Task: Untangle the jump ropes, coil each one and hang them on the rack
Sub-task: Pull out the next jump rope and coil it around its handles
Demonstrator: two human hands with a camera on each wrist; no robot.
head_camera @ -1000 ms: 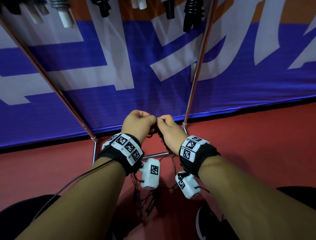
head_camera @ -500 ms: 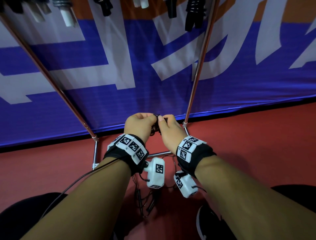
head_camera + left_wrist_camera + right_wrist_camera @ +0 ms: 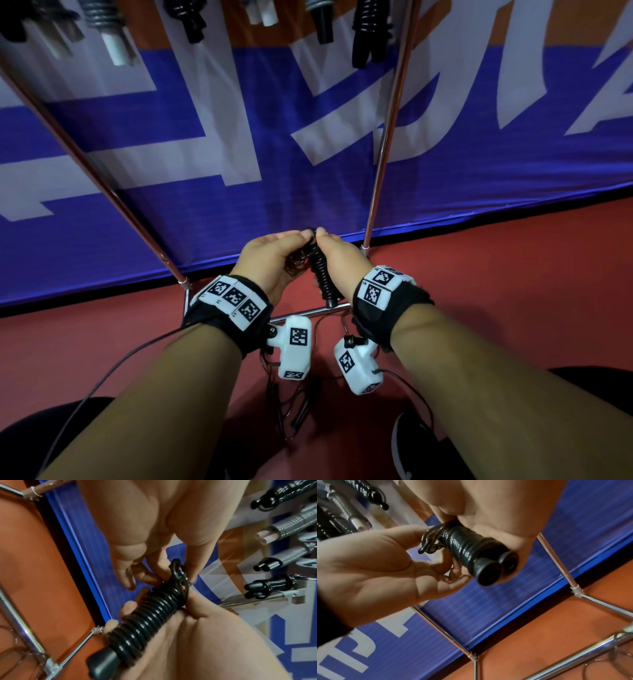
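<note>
A black jump rope (image 3: 322, 274) is wound into a tight coil round its two handles. My right hand (image 3: 339, 257) grips this bundle with the handle ends (image 3: 494, 566) pointing down towards me. My left hand (image 3: 303, 236) pinches the rope's loose loops (image 3: 178, 569) at the bundle's top end, thumb against thumb. Both hands hover low in front of the chrome rack (image 3: 387, 137), just above its base bar (image 3: 308, 310). More thin ropes (image 3: 291, 411) lie tangled on the floor under my wrists.
Several coiled rope bundles, black (image 3: 370, 31) and grey-white (image 3: 109, 31), hang from the rack's top. A blue and white banner (image 3: 479, 171) stands behind the rack. The floor (image 3: 513, 291) is red. My dark shoe (image 3: 411, 445) is at the lower right.
My hands have turned and parted a little, so the black coil now shows between them. The left palm faces more upward, still at the coil's top.
</note>
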